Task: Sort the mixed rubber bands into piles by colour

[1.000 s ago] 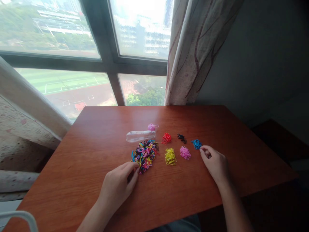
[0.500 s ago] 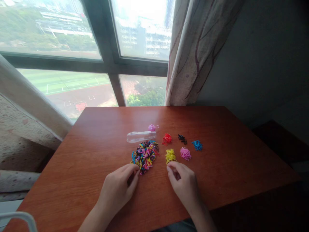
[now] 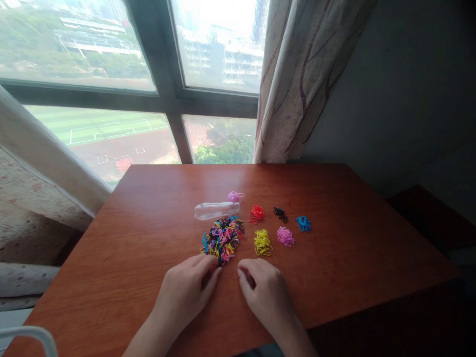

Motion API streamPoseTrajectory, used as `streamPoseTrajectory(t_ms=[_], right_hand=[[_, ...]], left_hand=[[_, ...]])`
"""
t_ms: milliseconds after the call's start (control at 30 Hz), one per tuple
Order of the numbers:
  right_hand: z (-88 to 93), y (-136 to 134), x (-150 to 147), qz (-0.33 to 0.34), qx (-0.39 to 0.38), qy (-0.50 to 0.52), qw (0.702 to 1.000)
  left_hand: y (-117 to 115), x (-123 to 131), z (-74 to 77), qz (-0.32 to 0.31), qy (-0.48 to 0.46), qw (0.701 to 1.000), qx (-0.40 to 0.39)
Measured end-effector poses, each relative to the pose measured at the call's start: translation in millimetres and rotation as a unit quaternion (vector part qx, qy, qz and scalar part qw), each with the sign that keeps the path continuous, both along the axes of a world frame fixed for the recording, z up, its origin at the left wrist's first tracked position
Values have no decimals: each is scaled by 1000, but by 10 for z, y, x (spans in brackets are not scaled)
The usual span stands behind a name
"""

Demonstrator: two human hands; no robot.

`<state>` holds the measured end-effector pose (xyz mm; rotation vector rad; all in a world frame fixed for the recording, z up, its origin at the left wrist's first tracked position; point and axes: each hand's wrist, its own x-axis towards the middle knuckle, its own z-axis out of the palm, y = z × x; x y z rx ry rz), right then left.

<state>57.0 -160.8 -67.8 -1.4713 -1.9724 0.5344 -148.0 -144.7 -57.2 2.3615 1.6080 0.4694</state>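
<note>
A mixed pile of small coloured rubber bands [image 3: 223, 238] lies on the brown wooden table [image 3: 122, 248]. At its near edge is my left hand [image 3: 190, 282], thumb and forefinger pinched together against the lowest bands; what they grip, if anything, is too small to make out. My right hand [image 3: 266, 287] rests just to the right, its fingertips drawn together and apart from the pile. Whether a band is between them is hidden. Beyond my right hand lies a heap of yellow rubber bands [image 3: 263, 243], with pink rubber bands [image 3: 285, 236] to its right.
Farther back are red rubber bands [image 3: 256, 213], black rubber bands [image 3: 280, 214] and blue rubber bands [image 3: 303, 223] in separate heaps. A clear plastic bottle [image 3: 215, 211] lies on its side behind the mixed pile, a pink cap with a loop [image 3: 233, 197] beside its neck. A window stands behind the table.
My right hand has moved left and a little towards me, away from the yellow heap. My left hand has shifted slightly right along the near edge of the mixed pile.
</note>
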Motion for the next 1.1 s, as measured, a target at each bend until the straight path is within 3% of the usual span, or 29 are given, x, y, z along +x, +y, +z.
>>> streamPoseTrajectory(t_ms=[700,1100], right_hand=[[-23,4,-9,1,-3,-7,1000],[3,-1,-4,1,5,-29,1000]], left_hand=[[5,-42,4,-23,-35,999,3],[11,-68,22,-21,-109,994,-5]])
